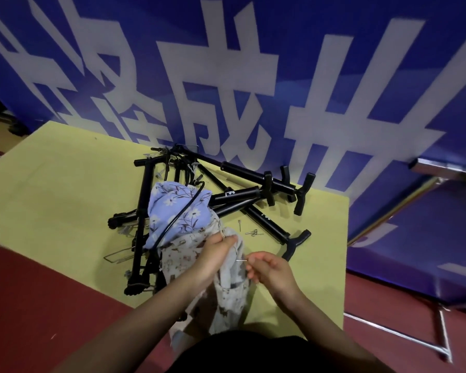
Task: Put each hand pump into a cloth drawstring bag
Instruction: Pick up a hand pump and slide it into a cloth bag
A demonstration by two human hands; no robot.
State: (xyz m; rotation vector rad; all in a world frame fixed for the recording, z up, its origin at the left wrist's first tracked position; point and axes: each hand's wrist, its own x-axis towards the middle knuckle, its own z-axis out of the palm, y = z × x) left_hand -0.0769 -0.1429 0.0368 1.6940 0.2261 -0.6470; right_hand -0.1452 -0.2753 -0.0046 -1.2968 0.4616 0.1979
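Under a blue banner (pixel 334 76) reading "成", black hand pumps (pixel 256 181) lie heaped at twelve o'clock on the counter (pixel 65 184), axes crossing, while left hand (pixel 215 254) fingers pinch the cream drawstring bag (pixel 229 292) and right hand (pixel 269 270) fingers pinch a needle (pixel 241 260).

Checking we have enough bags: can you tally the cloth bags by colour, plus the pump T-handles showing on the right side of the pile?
Blue floral bag: 1
Pale patterned bag: 1
Black T-handles, right side: 4
Total: 6
The tangled left side of the pile cannot be counted.
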